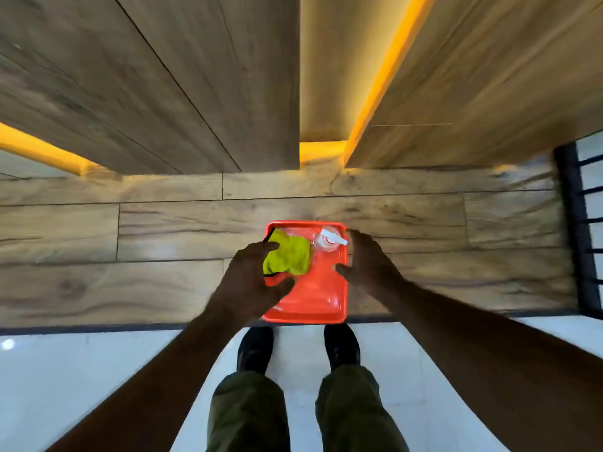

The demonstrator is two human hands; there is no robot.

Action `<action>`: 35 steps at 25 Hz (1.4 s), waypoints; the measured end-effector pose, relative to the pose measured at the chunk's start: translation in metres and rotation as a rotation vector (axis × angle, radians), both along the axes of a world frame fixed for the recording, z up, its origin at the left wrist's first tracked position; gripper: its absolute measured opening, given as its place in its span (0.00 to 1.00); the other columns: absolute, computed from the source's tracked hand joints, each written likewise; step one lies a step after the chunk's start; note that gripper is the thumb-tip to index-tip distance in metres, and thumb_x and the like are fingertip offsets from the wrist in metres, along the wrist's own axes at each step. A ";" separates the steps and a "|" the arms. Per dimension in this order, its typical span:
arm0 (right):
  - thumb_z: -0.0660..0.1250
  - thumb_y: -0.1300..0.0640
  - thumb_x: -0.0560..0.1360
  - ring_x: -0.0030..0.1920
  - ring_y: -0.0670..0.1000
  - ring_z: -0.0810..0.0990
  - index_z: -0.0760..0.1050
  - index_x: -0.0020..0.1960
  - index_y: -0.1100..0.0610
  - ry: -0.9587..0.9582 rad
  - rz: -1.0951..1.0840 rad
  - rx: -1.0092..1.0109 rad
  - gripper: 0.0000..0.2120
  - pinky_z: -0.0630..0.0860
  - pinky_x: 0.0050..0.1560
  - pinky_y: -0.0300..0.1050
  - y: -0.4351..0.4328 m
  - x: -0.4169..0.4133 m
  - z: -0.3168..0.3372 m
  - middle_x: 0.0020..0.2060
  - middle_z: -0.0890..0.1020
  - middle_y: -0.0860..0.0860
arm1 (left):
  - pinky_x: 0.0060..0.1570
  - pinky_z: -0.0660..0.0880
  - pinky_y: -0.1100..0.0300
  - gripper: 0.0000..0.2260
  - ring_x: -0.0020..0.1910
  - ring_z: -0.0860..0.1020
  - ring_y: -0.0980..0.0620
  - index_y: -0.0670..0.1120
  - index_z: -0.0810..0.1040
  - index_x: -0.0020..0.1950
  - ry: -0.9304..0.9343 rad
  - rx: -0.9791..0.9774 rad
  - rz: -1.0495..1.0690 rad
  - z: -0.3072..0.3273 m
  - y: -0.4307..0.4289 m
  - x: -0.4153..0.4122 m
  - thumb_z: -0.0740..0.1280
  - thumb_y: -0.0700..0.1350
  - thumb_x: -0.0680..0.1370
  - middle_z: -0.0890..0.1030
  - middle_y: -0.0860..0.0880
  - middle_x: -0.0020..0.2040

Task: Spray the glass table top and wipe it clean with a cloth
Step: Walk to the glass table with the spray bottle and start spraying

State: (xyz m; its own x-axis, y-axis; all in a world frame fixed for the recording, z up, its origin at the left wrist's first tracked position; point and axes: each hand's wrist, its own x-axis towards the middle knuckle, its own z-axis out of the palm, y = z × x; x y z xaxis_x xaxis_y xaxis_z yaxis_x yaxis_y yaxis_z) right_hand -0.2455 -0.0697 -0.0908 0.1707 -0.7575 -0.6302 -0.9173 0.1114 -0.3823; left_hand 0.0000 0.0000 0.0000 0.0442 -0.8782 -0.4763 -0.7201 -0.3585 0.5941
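A red plastic tray (321, 298) lies on a wood-grain surface straight below me, its near edge at the surface's dark border. In its far left part sits a crumpled yellow-green cloth (292, 254). A clear spray bottle (326, 239) with a white nozzle stands in the far right corner. My left hand (251, 278) is spread over the tray's left edge, fingertips reaching the cloth and thumb above the tray floor. My right hand (368, 259) is at the tray's right rim, fingers straight and thumb over the rim. Neither hand holds anything.
Wood-panelled cabinet fronts (163, 93) with glowing yellow strips rise beyond the wood-grain surface (130, 230). A black metal frame (574, 236) stands at the right. My shoes (254, 347) are on a pale glossy floor (81, 370) in front of the tray.
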 end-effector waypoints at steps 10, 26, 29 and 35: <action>0.72 0.59 0.80 0.61 0.63 0.83 0.81 0.69 0.53 -0.116 0.055 -0.170 0.17 0.78 0.61 0.52 -0.027 0.005 -0.091 0.61 0.86 0.59 | 0.50 0.63 0.82 0.30 0.60 0.79 0.52 0.42 0.78 0.70 -0.021 0.015 0.216 -0.076 0.011 -0.027 0.81 0.49 0.71 0.80 0.49 0.66; 0.65 0.46 0.85 0.62 0.45 0.84 0.78 0.66 0.45 -0.853 0.358 -0.152 0.11 0.80 0.62 0.45 0.088 0.065 0.433 0.62 0.84 0.40 | 0.68 0.73 0.51 0.24 0.69 0.74 0.49 0.46 0.74 0.74 -0.120 -0.287 0.637 0.398 0.164 0.026 0.73 0.48 0.79 0.76 0.46 0.71; 0.68 0.43 0.84 0.50 0.50 0.87 0.79 0.59 0.49 -0.951 0.497 -0.095 0.11 0.83 0.53 0.56 0.140 0.124 0.493 0.50 0.87 0.44 | 0.68 0.73 0.53 0.23 0.68 0.75 0.51 0.48 0.75 0.72 -0.196 -0.368 0.795 0.452 0.259 0.050 0.74 0.48 0.78 0.78 0.49 0.69; 0.68 0.36 0.78 0.40 0.54 0.83 0.79 0.65 0.54 -1.030 0.860 -0.115 0.25 0.80 0.46 0.57 0.294 0.263 0.560 0.48 0.81 0.42 | 0.68 0.71 0.55 0.23 0.66 0.76 0.51 0.50 0.76 0.71 -0.381 -0.420 1.151 0.494 0.493 0.091 0.75 0.50 0.77 0.78 0.52 0.68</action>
